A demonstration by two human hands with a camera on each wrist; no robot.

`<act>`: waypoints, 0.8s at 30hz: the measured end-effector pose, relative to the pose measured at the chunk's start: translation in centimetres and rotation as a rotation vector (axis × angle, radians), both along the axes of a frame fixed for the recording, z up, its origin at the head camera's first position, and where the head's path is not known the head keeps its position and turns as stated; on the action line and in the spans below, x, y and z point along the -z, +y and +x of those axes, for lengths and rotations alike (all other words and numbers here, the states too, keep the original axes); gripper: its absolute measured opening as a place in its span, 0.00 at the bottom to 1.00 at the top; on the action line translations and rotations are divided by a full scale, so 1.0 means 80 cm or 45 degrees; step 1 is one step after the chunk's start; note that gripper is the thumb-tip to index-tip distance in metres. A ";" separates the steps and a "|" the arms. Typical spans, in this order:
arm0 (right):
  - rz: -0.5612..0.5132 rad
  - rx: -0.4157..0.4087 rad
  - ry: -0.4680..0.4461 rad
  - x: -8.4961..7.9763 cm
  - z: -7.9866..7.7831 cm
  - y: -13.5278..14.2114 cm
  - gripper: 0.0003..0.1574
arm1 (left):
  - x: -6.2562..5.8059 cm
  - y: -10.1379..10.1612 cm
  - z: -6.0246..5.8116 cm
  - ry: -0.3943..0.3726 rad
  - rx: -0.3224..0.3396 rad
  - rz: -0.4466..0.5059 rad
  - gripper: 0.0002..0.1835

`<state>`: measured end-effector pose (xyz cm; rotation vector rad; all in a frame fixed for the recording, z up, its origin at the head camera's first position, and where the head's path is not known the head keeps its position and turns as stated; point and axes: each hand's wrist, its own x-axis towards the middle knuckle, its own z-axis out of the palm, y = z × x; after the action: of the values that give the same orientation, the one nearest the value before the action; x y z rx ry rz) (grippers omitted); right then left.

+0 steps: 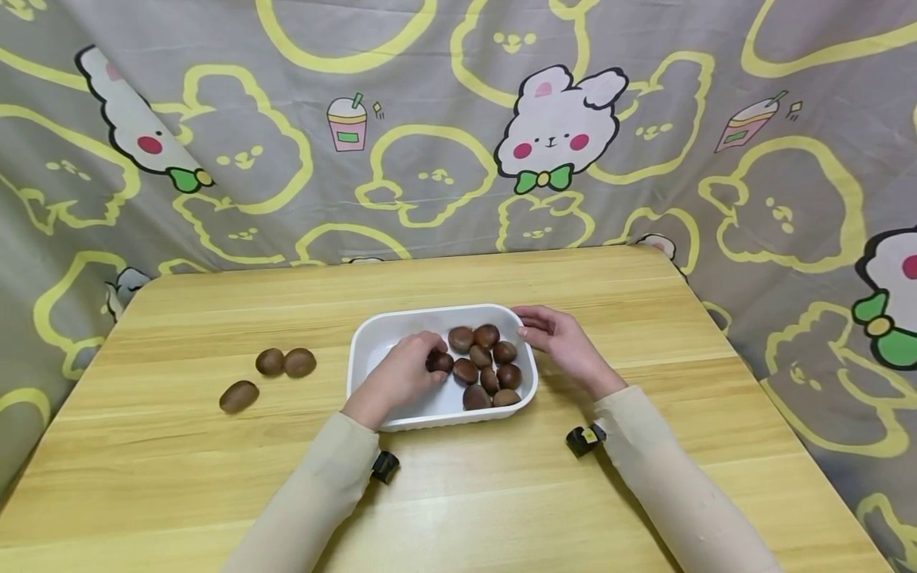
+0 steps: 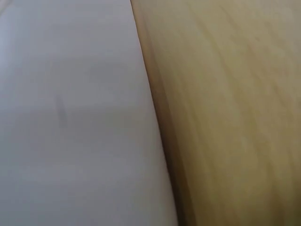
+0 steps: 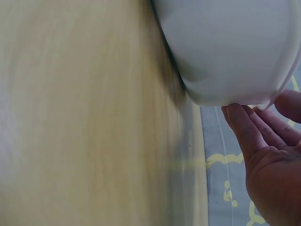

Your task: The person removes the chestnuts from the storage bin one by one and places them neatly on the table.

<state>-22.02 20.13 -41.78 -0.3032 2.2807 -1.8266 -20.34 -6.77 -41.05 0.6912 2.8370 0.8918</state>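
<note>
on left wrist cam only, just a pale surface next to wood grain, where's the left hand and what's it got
Observer: In the head view, the left hand is inside the white tray, pinching a brown chestnut.
Operator: ok and the right hand, is it anywhere near
Observer: Yes, the right hand touches the tray's right end from outside.
Operator: anything lying left of the tray
Observer: Three brown, rounded items lie on the table there, two side by side and one nearer the person.
</note>
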 end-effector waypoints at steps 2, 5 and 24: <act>0.003 0.001 0.000 0.000 0.000 0.000 0.25 | 0.000 -0.001 0.001 -0.010 -0.010 -0.006 0.14; 0.005 0.008 -0.001 0.001 0.000 0.000 0.25 | 0.000 -0.001 0.002 -0.032 -0.027 -0.010 0.15; 0.005 0.008 -0.011 -0.001 0.000 -0.001 0.25 | -0.022 -0.027 0.004 -0.084 -0.070 0.274 0.17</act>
<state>-22.03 20.07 -41.70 -0.2877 2.2815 -1.8227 -20.06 -8.93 -39.29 0.5944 2.7398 1.2189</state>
